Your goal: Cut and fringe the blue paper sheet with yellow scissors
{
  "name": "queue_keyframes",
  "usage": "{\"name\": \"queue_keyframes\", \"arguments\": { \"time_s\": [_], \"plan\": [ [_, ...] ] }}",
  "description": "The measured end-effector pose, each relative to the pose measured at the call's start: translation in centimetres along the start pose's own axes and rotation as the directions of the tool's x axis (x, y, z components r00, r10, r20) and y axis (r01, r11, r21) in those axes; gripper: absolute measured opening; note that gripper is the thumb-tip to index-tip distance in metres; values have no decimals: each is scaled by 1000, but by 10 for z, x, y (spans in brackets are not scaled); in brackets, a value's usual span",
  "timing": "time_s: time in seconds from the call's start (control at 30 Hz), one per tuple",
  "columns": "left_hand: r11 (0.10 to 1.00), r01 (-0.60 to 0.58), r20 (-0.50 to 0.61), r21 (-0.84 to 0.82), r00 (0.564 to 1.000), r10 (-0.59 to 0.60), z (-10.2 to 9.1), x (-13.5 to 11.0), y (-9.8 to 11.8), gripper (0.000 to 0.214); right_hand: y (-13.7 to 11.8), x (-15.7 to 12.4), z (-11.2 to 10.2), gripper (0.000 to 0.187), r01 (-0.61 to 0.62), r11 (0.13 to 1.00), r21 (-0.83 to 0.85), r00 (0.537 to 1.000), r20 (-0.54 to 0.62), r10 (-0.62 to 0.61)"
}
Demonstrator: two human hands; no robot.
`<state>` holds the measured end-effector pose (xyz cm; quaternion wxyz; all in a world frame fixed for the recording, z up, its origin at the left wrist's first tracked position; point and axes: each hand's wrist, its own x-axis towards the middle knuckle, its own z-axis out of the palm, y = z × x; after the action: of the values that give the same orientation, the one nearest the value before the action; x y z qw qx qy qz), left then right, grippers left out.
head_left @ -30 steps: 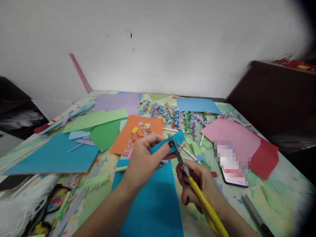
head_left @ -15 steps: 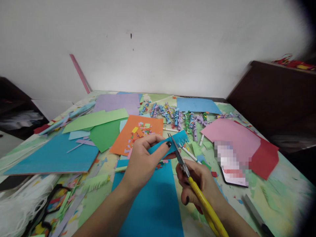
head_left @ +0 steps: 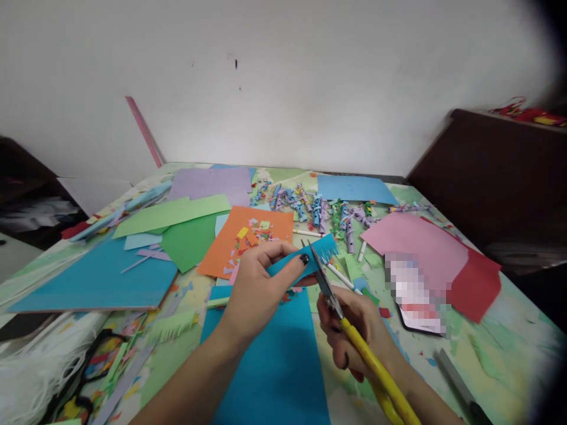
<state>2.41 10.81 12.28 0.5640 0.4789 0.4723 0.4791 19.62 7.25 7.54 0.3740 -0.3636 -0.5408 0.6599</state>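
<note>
Clearly, the thumb worries me most from my remote seat. The left hand (head_left: 254, 289) has thumb and fingers pinched on a blue paper strip (head_left: 325, 245), held up just right of the orange sheet (head_left: 224, 239), with its fringed end free. The right hand (head_left: 370, 324), farther right of that sheet and nearer me, has its fingers curled round the yellow-handled scissors (head_left: 354, 336); how they sit in the loops I cannot tell. The blades look slightly parted across the strip, right beside the left thumb's dark nail. I judge that a nick could follow if the grip crept forward or the blades swung toward it.

The tips reach about the strip's solid upper edge, so closing them fully might sever the fringed part. A loose pinch could let the unsupported end twist, making slits slanted or uneven. Torn teeth would be likelier if the paper bent between the blades instead of shearing. Any dropped snippet could get lost among the scraps (head_left: 252, 237) on the orange sheet, or land on the large blue sheet (head_left: 274, 354) on its near side.
</note>
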Motion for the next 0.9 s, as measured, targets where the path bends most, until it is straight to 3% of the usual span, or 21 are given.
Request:
{"name": "queue_keyframes", "arguments": {
  "time_s": [0.27, 0.47, 0.9],
  "plan": [
    [1000, -20, -25, 15, 999, 21, 2, 0, 0, 16, 9, 2, -3, 46, 76, 989, 125, 995, 56, -83],
    [999, -22, -34, 37, 999, 24, 2, 0, -1, 14, 8, 0, -3, 42, 19, 994, 105, 999, 36, -23],
    [999, -13, -17, 42, 1000, 14, 0, 1, -6, 19, 5, 1, -1, 36, 12, 996, 90, 999, 38, -15]
  ]
}}
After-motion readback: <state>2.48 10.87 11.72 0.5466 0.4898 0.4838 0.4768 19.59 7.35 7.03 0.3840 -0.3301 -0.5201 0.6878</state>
